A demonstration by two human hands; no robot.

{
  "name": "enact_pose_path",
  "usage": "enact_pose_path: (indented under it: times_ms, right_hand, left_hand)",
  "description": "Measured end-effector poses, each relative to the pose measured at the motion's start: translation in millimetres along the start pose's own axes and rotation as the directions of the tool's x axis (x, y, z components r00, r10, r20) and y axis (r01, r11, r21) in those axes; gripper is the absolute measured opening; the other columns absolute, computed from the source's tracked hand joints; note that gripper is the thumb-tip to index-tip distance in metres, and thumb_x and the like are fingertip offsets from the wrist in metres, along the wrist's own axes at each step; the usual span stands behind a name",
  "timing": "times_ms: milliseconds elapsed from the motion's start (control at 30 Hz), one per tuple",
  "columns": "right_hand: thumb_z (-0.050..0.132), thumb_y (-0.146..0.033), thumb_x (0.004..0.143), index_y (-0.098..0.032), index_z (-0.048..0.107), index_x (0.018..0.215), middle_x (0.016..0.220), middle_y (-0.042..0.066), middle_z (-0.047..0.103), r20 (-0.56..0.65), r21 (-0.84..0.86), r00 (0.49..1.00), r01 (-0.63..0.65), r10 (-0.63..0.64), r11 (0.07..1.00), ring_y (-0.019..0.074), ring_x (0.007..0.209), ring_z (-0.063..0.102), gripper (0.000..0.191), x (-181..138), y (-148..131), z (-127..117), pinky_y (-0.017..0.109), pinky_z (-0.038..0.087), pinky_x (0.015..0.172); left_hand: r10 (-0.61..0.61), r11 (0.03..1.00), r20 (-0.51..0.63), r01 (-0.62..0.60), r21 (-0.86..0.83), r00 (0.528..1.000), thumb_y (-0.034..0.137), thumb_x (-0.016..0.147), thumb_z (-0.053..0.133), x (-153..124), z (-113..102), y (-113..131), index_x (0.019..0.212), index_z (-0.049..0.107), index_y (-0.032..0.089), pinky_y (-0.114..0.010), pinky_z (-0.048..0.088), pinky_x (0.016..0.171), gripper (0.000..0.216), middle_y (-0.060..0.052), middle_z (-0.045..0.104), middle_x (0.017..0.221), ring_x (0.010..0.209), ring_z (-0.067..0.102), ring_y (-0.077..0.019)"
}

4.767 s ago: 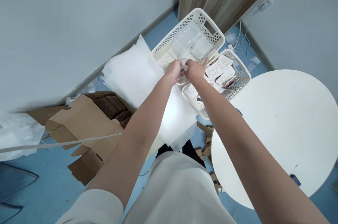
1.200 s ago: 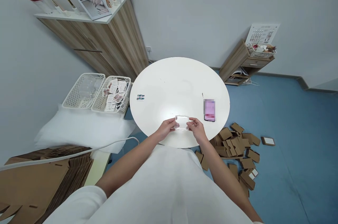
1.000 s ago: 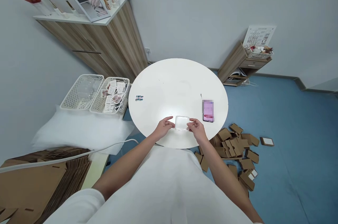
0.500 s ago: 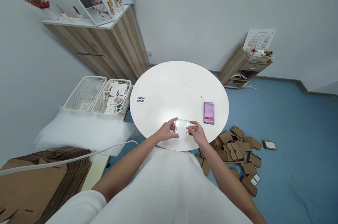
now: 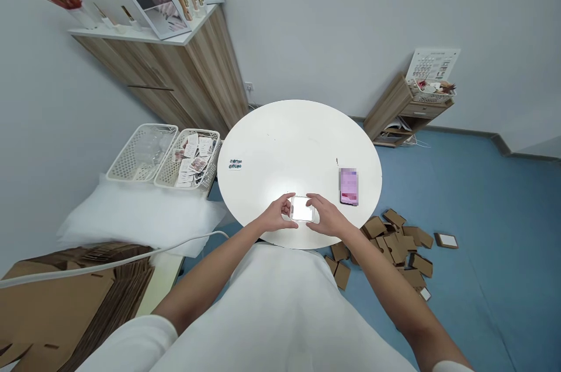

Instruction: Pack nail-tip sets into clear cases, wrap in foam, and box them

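A small clear plastic box [image 5: 301,208] sits over the near edge of the round white table [image 5: 298,144]. My left hand [image 5: 277,217] pinches the box's left side with thumb and fingers. My right hand [image 5: 326,218] grips its right side, with fingers curled over the top edge. On the table's left part lies a small strip of dark beads or nail tips [image 5: 235,164]. A phone with a pink screen [image 5: 349,186] lies to the right of my hands.
Two white baskets [image 5: 142,153] stand on white foam sheets [image 5: 140,217] at the left, one holding printed cards [image 5: 193,156]. Flat cardboard [image 5: 70,302] lies at the lower left. Small brown boxes [image 5: 394,240] litter the blue floor. A wooden cabinet [image 5: 175,68] stands behind.
I have turned from the baskets to the table, bringing the clear box along. In the last second my right hand shifted its fingers up over the box's top edge.
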State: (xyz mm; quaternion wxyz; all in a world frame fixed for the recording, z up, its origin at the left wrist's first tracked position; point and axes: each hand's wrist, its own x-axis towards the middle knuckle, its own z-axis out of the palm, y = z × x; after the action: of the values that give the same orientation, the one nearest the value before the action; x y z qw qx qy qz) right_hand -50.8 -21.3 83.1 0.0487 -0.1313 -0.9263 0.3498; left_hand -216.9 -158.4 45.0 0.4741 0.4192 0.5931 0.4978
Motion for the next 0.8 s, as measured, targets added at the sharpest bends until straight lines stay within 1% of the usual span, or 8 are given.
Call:
enact_pose_path:
  times_ms: [100, 200, 267, 400, 600, 800]
  right_hand:
    - [0.064, -0.022, 0.064, -0.023, 0.049, 0.103, 0.129, 0.011, 0.043, -0.02, 0.044, 1.0, 0.017, -0.016, 0.999, 0.0255, 0.114, 0.046, 0.042, -1.9, -1.2, 2.2, 0.041, 0.043, 0.086]
    - [0.063, -0.021, 0.064, -0.022, 0.048, 0.105, 0.133, 0.012, 0.038, -0.045, 0.075, 0.999, 0.001, 0.002, 0.997, 0.0257, 0.118, 0.043, 0.043, -5.4, -1.1, 2.6, 0.041, 0.043, 0.087]
    - [0.063, -0.022, 0.065, -0.022, 0.046, 0.107, 0.135, 0.013, 0.036, -0.072, 0.081, 0.997, -0.016, 0.022, 0.997, 0.0257, 0.12, 0.041, 0.045, -7.1, -0.5, 3.3, 0.042, 0.043, 0.088]
    - [0.063, -0.023, 0.065, -0.023, 0.047, 0.108, 0.133, 0.012, 0.039, -0.115, 0.095, 0.993, -0.027, 0.038, 0.995, 0.0258, 0.121, 0.04, 0.046, -9.3, 1.1, 6.9, 0.044, 0.041, 0.09]
    - [0.065, -0.024, 0.064, -0.022, 0.05, 0.104, 0.13, 0.012, 0.042, -0.168, 0.122, 0.985, -0.026, 0.047, 0.992, 0.0253, 0.119, 0.042, 0.043, -14.9, 4.2, 15.2, 0.043, 0.042, 0.09]
    - [0.065, -0.025, 0.062, -0.023, 0.051, 0.104, 0.128, 0.012, 0.045, -0.173, 0.143, 0.983, -0.031, 0.055, 0.989, 0.0257, 0.117, 0.044, 0.044, -15.3, 6.2, 19.9, 0.043, 0.042, 0.09]
  left_hand:
    - [-0.015, 1.0, 0.024, 0.015, 0.006, 1.0, 0.027, 0.05, 0.079, -0.9, -0.3, -0.1, 0.132, 0.031, 0.027, -0.032, 0.044, 0.072, 0.094, 0.002, 0.05, 0.078, 0.066, 0.052, -0.0102]
    - [-0.005, 1.0, 0.04, 0.004, 0.029, 0.999, 0.027, 0.053, 0.077, 0.9, 0.2, 1.4, 0.13, 0.035, 0.026, -0.032, 0.044, 0.07, 0.088, 0.002, 0.05, 0.077, 0.066, 0.051, -0.0105]
    - [0.011, 1.0, 0.038, -0.012, 0.028, 0.999, 0.026, 0.053, 0.077, 2.7, 0.8, 2.1, 0.13, 0.035, 0.026, -0.031, 0.044, 0.07, 0.088, 0.001, 0.051, 0.079, 0.066, 0.051, -0.0104]
    - [0.022, 1.0, 0.022, -0.022, 0.015, 1.0, 0.026, 0.053, 0.077, 5.5, 1.3, 2.7, 0.131, 0.033, 0.026, -0.03, 0.043, 0.069, 0.09, 0.002, 0.051, 0.079, 0.065, 0.05, -0.0099]
    - [0.018, 0.998, 0.05, -0.02, 0.055, 0.999, 0.027, 0.055, 0.075, 4.4, 1.9, 2.9, 0.127, 0.04, 0.025, -0.029, 0.044, 0.069, 0.08, 0.002, 0.051, 0.078, 0.065, 0.05, -0.01]
    - [0.002, 0.999, 0.043, -0.003, 0.045, 0.999, 0.027, 0.056, 0.074, 1.5, 3.7, 1.3, 0.127, 0.039, 0.024, -0.029, 0.044, 0.067, 0.08, 0.001, 0.052, 0.078, 0.064, 0.05, -0.01]
